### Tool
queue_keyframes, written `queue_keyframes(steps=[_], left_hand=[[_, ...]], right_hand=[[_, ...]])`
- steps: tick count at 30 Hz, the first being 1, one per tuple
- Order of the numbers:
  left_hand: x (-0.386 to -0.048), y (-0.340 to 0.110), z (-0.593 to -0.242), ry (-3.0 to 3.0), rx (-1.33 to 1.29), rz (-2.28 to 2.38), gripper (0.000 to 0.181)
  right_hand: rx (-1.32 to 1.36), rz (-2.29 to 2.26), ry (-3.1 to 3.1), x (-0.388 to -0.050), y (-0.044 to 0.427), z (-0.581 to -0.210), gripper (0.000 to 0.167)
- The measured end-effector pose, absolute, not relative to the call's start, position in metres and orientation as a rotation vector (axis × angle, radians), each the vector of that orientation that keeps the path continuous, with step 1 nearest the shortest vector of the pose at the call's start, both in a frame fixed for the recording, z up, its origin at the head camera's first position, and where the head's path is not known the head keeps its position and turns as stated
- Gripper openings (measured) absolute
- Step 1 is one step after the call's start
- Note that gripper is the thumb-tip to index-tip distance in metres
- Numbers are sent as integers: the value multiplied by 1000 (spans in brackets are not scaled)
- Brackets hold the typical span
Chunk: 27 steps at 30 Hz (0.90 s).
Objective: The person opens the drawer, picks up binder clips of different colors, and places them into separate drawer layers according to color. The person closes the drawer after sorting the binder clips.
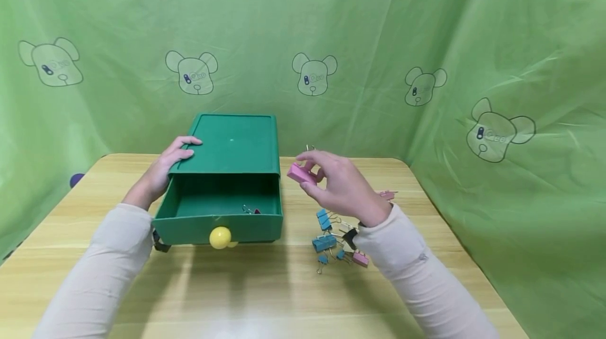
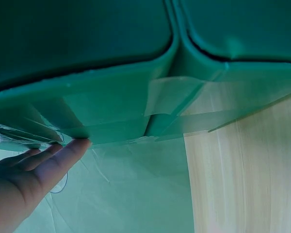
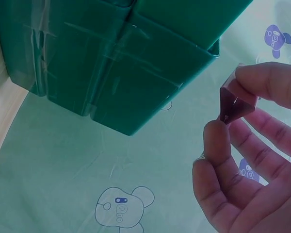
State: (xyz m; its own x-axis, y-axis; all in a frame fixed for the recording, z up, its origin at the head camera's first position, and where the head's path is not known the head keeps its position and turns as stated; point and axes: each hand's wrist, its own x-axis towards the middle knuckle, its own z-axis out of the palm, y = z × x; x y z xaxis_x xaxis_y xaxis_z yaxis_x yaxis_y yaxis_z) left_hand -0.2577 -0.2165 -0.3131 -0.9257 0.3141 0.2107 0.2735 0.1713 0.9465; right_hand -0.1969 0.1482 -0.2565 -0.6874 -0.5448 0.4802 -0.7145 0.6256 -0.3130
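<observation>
A green drawer box (image 1: 232, 144) stands on the table with its drawer (image 1: 182, 231) pulled out toward me. Its front carries a round yellow knob (image 1: 220, 237). A small dark red binder clip (image 1: 256, 211) lies inside at the right. My left hand (image 1: 163, 170) rests against the box's left side and top edge; in the left wrist view its straight fingers (image 2: 63, 158) touch the green wall. Right of the box, my right hand (image 1: 338, 181) pinches a pink binder clip (image 1: 300, 173) above the table. The right wrist view shows this clip (image 3: 233, 104) between thumb and fingers.
Several binder clips lie right of the box: blue ones (image 1: 324, 243), a black one (image 1: 350, 237) and a pink one (image 1: 361, 259). Another pink clip (image 1: 386, 195) sits partly behind the right wrist. A green curtain (image 1: 369, 39) surrounds the wooden table (image 1: 236, 297).
</observation>
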Motion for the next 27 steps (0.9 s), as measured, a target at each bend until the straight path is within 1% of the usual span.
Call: queue_keyframes(steps=[27], left_hand=[[-257,-217,-313,2376,593,1913,28]], right_hand=[[1157,634,-2468,-192,119,-249,38]])
